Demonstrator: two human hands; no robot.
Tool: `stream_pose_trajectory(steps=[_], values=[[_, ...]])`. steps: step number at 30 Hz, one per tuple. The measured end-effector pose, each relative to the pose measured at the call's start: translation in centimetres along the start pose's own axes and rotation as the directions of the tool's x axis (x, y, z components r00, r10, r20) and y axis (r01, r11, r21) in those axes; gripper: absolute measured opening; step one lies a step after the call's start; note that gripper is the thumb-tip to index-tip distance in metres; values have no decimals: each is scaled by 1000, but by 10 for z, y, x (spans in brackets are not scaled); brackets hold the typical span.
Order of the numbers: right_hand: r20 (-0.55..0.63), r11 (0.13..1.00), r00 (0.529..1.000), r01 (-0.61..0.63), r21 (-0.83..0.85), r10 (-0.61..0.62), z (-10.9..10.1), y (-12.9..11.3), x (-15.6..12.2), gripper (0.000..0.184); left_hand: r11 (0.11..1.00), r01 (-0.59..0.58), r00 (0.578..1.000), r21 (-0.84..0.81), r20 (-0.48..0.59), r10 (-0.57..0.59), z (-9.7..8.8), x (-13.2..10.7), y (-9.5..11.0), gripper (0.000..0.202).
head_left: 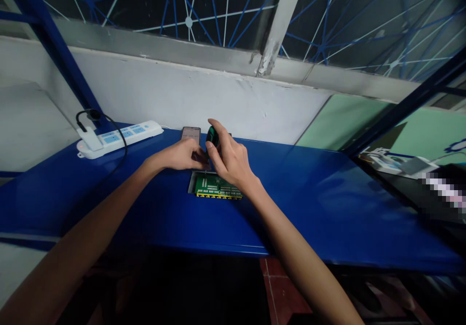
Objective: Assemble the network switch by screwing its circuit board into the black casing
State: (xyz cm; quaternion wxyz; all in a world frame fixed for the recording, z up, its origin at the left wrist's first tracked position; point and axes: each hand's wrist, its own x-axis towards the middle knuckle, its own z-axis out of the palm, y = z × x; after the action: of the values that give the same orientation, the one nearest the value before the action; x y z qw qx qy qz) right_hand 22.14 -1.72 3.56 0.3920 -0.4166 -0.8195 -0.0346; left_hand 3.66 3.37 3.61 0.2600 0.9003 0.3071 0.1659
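A green circuit board (213, 183) with a yellow strip along its near edge lies in a shallow metal tray or casing on the blue table (163, 218). Above its far edge, my right hand (233, 159) is wrapped round the green and black handle of a screwdriver (211, 136). The screwdriver stands nearly upright, its tip down at the board's far left part. My left hand (182, 154) is closed beside the shaft, fingertips pinched near the far edge of the board. Whatever those fingertips hold is too small or hidden to make out.
A phone (191, 133) leans behind my left hand. To the left lies a white power strip (138, 133) with a plug and black cable (125, 145). Blue frame posts rise at both sides, with a wall behind. Papers and a dark object lie at far right.
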Motion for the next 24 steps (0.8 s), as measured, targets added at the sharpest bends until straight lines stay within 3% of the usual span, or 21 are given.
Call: stream_pose_trajectory(steps=[7,15,24], values=[[2,999,1000,31,14,-31,0,1,-1,57,999,41,999,-20,-26,-42,-1,0,-1,18],[14,999,999,32,13,-32,-1,-1,-1,57,1000,11,1000,-27,-27,-11,0,-1,1,23],[-5,1000,1000,8,4,-8,-2,-1,0,52,998,36,999,-42,22,-35,1,1,1,22]])
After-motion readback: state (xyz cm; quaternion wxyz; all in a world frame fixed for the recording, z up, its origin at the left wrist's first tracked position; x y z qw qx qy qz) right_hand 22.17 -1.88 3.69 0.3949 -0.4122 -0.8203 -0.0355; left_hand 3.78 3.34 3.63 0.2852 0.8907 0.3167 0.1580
